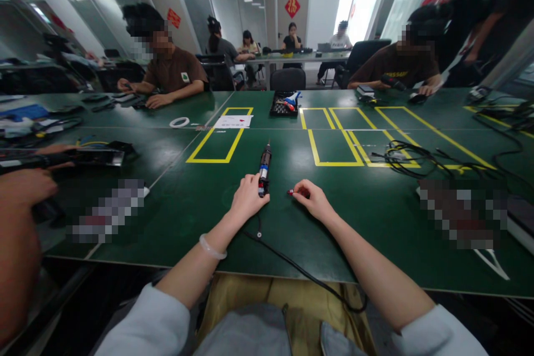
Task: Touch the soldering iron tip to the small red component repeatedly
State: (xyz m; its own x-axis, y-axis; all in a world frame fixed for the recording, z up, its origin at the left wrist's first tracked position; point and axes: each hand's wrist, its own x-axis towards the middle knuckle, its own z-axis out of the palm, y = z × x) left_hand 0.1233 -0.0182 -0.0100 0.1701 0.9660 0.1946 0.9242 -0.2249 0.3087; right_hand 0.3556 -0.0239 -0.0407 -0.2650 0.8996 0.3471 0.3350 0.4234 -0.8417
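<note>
An electric screwdriver (265,164) lies on the green table, its thin tip pointing away from me and its black cable (300,270) running back over the table's front edge. My left hand (247,197) is closed round the lower end of its body. To the right, my right hand (311,197) pinches a small red part (291,192) between thumb and fingertips, just above or on the table. A gap of bare green surface lies between the two hands.
Yellow tape outlines (315,164) mark the green table (200,206). Further back are a black tray (273,107) with tools, a paper sheet (233,121) and a white ring (179,122). Black cables (411,158) lie at right. A co-worker's arm (19,233) reaches in at left.
</note>
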